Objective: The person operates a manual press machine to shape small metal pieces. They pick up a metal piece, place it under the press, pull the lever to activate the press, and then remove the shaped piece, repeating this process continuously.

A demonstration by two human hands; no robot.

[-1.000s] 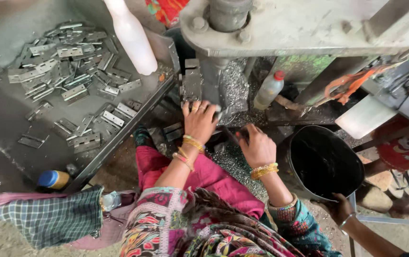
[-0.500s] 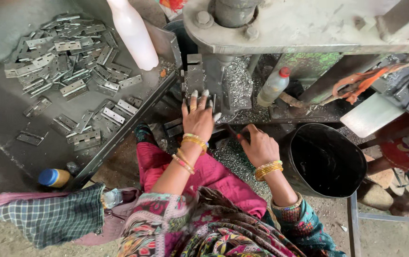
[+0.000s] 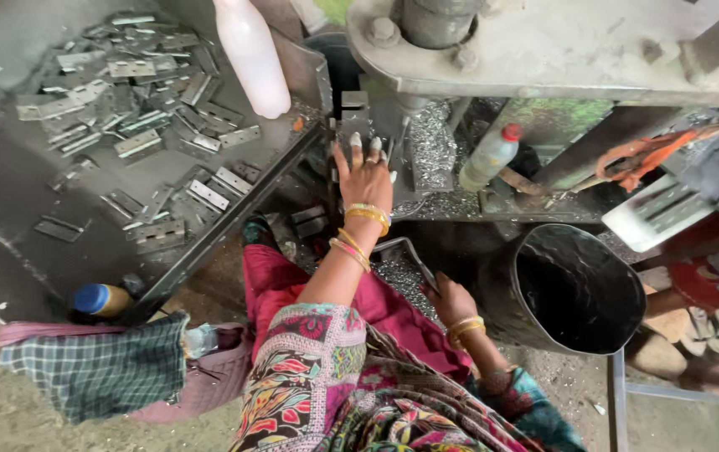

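Head view: left hand [image 3: 365, 178] lies flat on the press bed [image 3: 435, 159], right hand [image 3: 451, 300] grips a metal strip [image 3: 414, 261].

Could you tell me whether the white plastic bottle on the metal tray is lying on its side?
No, the white plastic bottle stands upright at the edge of the metal tray, beside the scattered flat metal pieces.

Left hand [image 3: 365, 177] reached further up onto press block [image 3: 354, 125]; right hand [image 3: 450, 300] dropped back (toward lap).
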